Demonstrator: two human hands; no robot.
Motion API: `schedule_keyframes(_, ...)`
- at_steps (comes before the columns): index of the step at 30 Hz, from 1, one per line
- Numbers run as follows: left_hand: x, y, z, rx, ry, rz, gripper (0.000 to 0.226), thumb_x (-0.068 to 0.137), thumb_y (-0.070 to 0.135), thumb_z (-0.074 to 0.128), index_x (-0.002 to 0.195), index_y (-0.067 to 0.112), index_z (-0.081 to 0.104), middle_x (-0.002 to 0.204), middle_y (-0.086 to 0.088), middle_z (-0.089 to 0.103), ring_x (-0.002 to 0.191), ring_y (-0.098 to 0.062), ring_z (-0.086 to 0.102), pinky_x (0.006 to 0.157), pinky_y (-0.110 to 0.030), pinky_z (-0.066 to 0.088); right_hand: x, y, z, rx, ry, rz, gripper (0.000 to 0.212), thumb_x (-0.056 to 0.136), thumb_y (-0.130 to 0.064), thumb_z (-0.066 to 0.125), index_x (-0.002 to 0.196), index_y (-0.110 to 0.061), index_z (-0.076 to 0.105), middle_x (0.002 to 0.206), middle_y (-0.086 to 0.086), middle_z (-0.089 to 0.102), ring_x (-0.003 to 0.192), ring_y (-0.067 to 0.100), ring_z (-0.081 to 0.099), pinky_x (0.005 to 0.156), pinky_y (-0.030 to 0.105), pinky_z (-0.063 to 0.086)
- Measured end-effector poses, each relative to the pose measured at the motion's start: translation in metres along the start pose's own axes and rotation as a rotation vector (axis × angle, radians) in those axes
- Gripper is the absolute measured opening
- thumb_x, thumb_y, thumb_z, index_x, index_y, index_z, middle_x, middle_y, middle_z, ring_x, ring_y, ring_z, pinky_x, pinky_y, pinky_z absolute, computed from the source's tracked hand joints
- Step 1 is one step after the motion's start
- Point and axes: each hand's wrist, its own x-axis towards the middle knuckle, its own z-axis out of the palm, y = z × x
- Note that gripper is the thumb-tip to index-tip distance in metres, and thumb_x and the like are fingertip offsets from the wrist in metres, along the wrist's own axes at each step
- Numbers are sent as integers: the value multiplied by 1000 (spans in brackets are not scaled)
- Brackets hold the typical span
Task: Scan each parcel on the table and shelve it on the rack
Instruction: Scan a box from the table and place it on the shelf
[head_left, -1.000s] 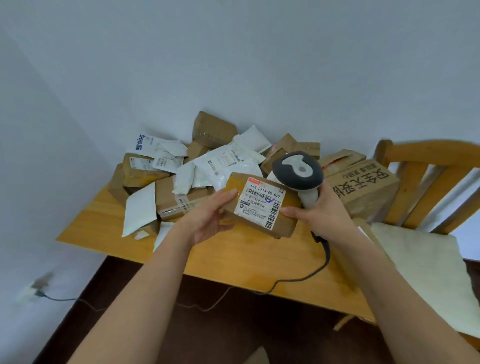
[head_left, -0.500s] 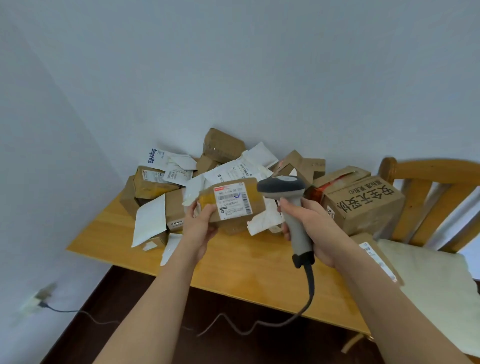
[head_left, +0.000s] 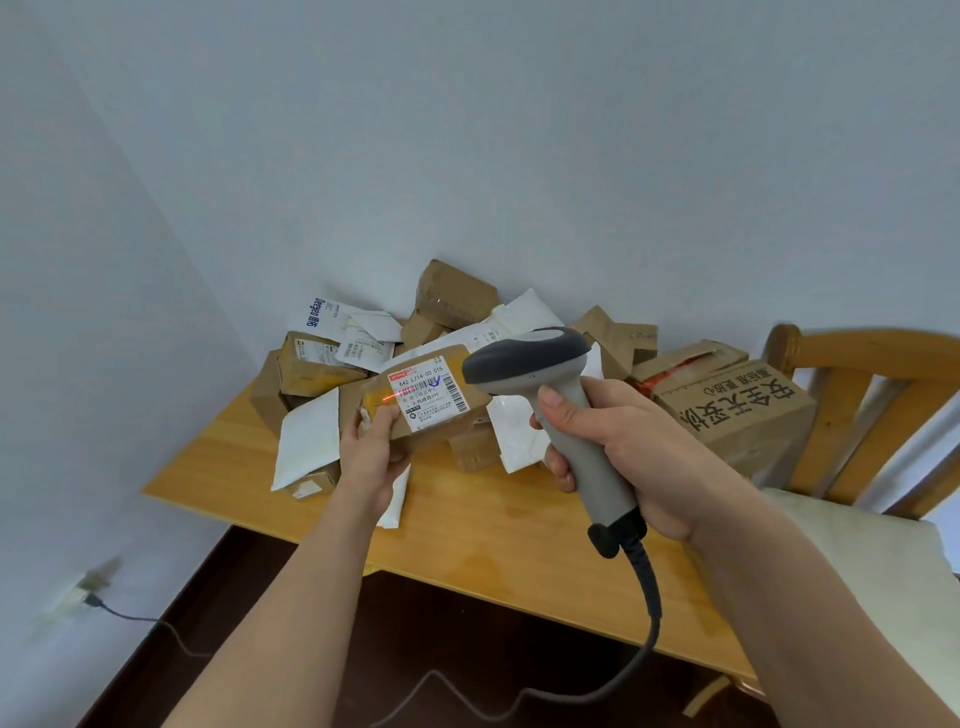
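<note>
The left hand (head_left: 375, 451) grips a brown parcel (head_left: 422, 402) at its lower-left end, holding it above the tabletop (head_left: 498, 530) with its label facing up (a red scan line crosses the barcode). At the parcel's 3 o'clock, the right hand (head_left: 613, 447) clasps the grey scanner (head_left: 545, 379). More parcels (head_left: 467, 306) pile up at 12 o'clock.

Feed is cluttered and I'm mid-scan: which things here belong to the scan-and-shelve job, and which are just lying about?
Job:
- small brown parcel, held in left hand, red scan line on its label
- barcode scanner, gripped by right hand
- heap of boxes and mailers waiting on the wooden table

Lying about:
- wooden chair
- wall socket with plug
</note>
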Motion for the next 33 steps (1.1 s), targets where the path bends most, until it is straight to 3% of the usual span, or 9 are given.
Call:
schedule_keyframes(6,0,-1,-3,0,-31,-39,50,92,27,62,139,18,47,106,-2,66,99,-18,60,100,-49,49,-16,-5,-1,21,13,-42,27,94,-29,60,107,-6,61,77,8,57,59,12,55,58,26,49)
schedule_keyframes(10,-14,-2,-10,33,-226,-177,23,92,37,59,107,19,65,110,-8,61,102,-25,58,102,-51,45,-15,3,2,-1,91,-84,28,91,-30,66,109,-9,61,70,6,59,59,13,55,63,28,49)
schedule_keyframes(13,-27,-2,-30,-3,-323,-234,28,86,44,64,102,20,65,104,-7,60,94,-28,60,99,-52,44,5,19,10,13,248,-103,29,85,-26,75,109,-16,61,73,2,62,64,15,55,67,32,51)
schedule_keyframes(16,-44,1,-73,-56,-309,-224,45,75,52,73,107,21,67,114,-8,61,106,-34,60,101,-57,44,31,38,36,34,288,-96,36,81,-23,79,109,-20,58,79,1,62,65,13,56,67,31,53)
schedule_keyframes(19,-66,14,-131,-77,-186,-168,56,69,59,74,112,23,68,121,-6,58,110,-34,59,102,-55,44,52,56,83,74,136,-78,39,79,-21,81,109,-19,56,77,0,61,60,9,54,57,26,50)
schedule_keyframes(24,-130,29,-238,-174,101,-81,68,66,68,69,116,22,66,113,-7,64,111,-30,61,95,-47,51,58,78,188,41,-199,-36,47,78,-15,83,116,-17,56,85,2,65,59,7,57,57,24,50)
schedule_keyframes(27,-186,29,-301,-260,254,-7,55,75,60,65,114,20,66,118,-10,63,112,-29,59,104,-49,47,38,93,255,0,-355,-24,44,78,-12,82,112,-17,56,79,1,63,55,6,57,52,22,49)
schedule_keyframes(29,-225,22,-339,-322,343,70,53,79,49,70,119,16,64,109,-8,62,100,-25,62,100,-48,50,16,104,297,-38,-465,-12,46,77,-14,83,114,-15,57,82,1,64,57,5,59,53,21,49)
schedule_keyframes(33,-293,0,-408,-435,536,173,106,54,40,93,142,11,42,111,-8,62,87,-24,72,80,-43,58,-38,127,373,-89,-659,22,54,75,-16,85,121,-16,56,95,3,67,69,8,62,58,21,49)
